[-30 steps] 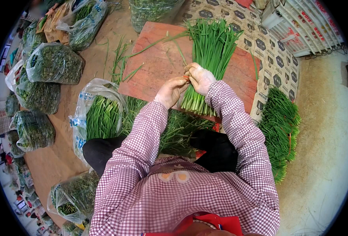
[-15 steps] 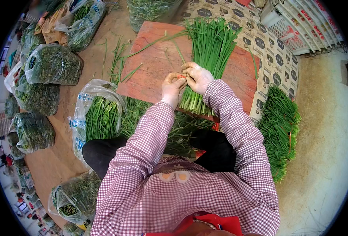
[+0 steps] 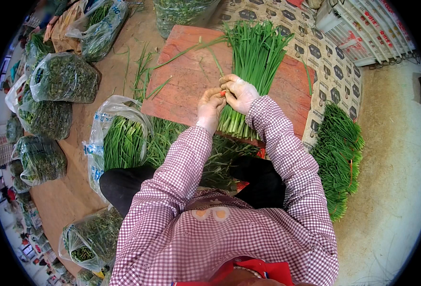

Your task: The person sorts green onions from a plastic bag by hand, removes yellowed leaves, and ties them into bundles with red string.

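Observation:
A thick bunch of green garlic chives (image 3: 255, 59) lies on a reddish board (image 3: 186, 71), leaf tips pointing away from me and pale cut ends toward me. My gloved left hand (image 3: 210, 107) is beside the bunch's left edge, its fingers pinched on a small red tie (image 3: 223, 93). Against it, my right hand (image 3: 240, 94) rests over the lower stalks, with thumb and fingers closed at the same red tie. Most of the tie is hidden by my fingers, so I cannot tell how far round the bunch it runs.
Loose chives fill an open plastic bag (image 3: 124, 143) at my left knee. Tied chive bunches (image 3: 338, 162) are stacked on my right. Filled bags (image 3: 65, 78) line the left side; white plastic crates (image 3: 358, 31) stand at the far right. Stray leaves (image 3: 160, 88) lie on the board.
My left hand has shifted slightly right, closer to my right hand, and its fingers have turned a little. My right hand and the chive bunch stay nearly still.

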### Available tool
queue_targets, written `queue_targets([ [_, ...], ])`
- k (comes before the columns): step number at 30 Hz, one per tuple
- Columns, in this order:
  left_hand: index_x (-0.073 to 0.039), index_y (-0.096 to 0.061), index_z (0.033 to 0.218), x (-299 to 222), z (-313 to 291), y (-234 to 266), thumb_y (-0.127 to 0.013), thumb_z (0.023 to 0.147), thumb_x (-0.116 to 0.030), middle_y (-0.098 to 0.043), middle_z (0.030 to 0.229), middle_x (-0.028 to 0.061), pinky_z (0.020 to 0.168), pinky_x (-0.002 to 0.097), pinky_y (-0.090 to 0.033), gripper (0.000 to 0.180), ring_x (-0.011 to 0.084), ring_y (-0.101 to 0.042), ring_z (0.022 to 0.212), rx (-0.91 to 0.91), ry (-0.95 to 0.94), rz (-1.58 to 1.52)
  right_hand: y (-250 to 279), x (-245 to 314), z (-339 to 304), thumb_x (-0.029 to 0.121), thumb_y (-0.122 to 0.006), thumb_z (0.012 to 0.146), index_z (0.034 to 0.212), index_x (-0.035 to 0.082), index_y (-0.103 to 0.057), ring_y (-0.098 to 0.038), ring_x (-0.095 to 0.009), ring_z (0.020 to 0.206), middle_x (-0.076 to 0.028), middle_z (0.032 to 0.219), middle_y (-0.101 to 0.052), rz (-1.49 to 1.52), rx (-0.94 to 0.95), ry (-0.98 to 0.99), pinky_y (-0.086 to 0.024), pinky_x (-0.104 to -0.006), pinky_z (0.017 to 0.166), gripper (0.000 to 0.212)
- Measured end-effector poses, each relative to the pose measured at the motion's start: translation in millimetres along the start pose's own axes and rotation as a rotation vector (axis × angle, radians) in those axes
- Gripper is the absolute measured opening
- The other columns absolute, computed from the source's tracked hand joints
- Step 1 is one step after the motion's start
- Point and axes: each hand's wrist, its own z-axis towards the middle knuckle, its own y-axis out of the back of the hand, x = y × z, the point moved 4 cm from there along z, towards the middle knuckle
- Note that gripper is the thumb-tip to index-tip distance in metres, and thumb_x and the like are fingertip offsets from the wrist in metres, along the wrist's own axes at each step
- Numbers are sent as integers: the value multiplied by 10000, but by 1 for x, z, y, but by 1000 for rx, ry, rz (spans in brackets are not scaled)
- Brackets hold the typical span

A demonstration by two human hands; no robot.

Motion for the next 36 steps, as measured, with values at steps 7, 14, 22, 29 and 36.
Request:
queue_targets([
  [7, 7, -541, 1064, 1, -2, -1, -531, 931, -72, -601, 1017, 114, 854, 284, -517, 156, 175, -598, 948, 20, -28, 40, 1, 1, 0, 83, -513, 840, 1012, -11, -634, -601, -277, 1019, -124, 1206, -553, -8, 51, -33, -489, -337, 893, 231],
  [14, 4, -577, 989, -9, -6, -7, -589, 900, -73, -633, 930, 91, 770, 299, -531, 119, 179, -627, 839, -25, 8, 177, 2, -1, -1, 83, -546, 813, 1003, -27, -620, -611, -283, 992, -146, 1200, -557, 29, 10, 25, -506, -343, 857, 232],
  [22, 5, -624, 881, -46, -17, -30, -640, 848, -74, -641, 805, 45, 665, 244, -477, 87, 116, -583, 723, -6, -277, 808, 6, 3, -2, 111, -611, 776, 875, -39, -586, -641, -269, 879, -167, 1132, -590, 203, -128, 140, -524, -330, 781, 182],
  [29, -13, -632, 916, -60, -24, -43, -645, 828, -99, -628, 773, 58, 678, 275, -473, 123, 115, -561, 706, 40, -490, 1047, 5, -13, -1, 90, -584, 787, 792, -30, -587, -614, -244, 884, -137, 1033, -612, 403, 22, 45, -489, -333, 791, 120],
  [36, -20, -599, 845, -52, -48, -17, -634, 850, -202, -554, 684, 30, 629, 284, -445, 185, 109, -505, 658, 216, -208, 1340, 0, -20, 0, 64, -556, 805, 778, -36, -578, -597, -226, 917, -131, 1046, -605, 381, -1, 48, -487, -331, 830, 106],
])
